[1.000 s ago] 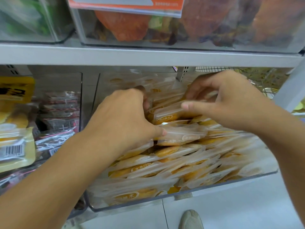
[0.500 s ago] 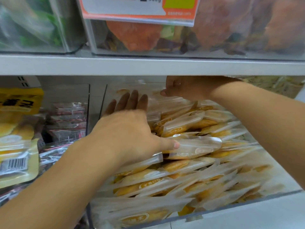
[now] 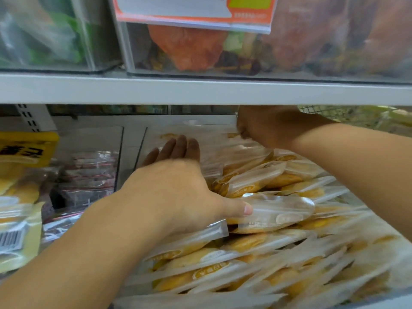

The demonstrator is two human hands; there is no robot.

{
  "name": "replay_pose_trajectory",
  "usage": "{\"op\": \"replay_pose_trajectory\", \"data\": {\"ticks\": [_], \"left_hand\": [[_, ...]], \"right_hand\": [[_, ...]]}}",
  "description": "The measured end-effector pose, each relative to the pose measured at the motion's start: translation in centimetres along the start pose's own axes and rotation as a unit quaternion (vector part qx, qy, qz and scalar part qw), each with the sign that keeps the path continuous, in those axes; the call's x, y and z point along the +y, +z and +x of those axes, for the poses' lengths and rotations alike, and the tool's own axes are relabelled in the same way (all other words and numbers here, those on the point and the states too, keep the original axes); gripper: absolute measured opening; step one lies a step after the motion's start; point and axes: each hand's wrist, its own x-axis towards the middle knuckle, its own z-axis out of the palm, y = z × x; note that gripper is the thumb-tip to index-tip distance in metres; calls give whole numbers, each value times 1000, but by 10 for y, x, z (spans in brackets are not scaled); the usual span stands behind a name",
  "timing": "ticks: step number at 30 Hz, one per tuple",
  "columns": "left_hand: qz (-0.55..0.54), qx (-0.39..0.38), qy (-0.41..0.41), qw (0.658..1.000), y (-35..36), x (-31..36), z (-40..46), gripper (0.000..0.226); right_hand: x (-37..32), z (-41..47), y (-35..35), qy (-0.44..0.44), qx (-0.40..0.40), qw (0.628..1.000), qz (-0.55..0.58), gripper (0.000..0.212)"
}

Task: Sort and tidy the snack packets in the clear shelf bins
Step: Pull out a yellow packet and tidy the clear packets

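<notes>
both hands sit deeper in the bin than half a second ago: the right hand point(image 3: 265, 127) has gone to the back under the shelf edge point(image 3: 200, 90), and the left hand point(image 3: 178, 190) has flattened further over the pile. the left hand's fingers are straight and spread, pressing down on the snack packets point(image 3: 256, 253), its thumb laid along one clear packet point(image 3: 276, 214) on top. the right hand's fingers curl out of sight behind the knuckles; whether they grasp a packet or nothing cannot be told.

the packets look light and slippery, glossy film sleeves that slide over one another, each holding a soft, crushable yellow cake. they are best taken by the flat sealed ends or squared up with open palms, not squeezed at the middle.

they fill the clear bin point(image 3: 142, 152) on the lower shelf, stacked in leaning overlapping rows from front to back, translucent white wrappers with orange-yellow oval labels, the front ranks blurred. dark red packets point(image 3: 89, 175) sit in the bin to the left, yellow bags point(image 3: 20, 197) beyond them, and an orange price tag point(image 3: 194, 12) hangs from the bin above.
</notes>
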Motion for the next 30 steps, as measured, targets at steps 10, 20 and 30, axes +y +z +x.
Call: {"op": "replay_pose_trajectory", "data": {"ticks": [10, 20, 30], "left_hand": [[-4, 4, 8, 1000, -1, 0, -3, 140], [11, 5, -13, 1000, -1, 2, -4, 144], [40, 11, -39, 998, -3, 7, -16, 141]], "right_hand": [[12, 1, 5, -10, 55, 988, 146, 7], [-12, -25, -7, 50, 49, 996, -47, 27], [-47, -13, -6, -17, 4, 999, 51, 24]]}}
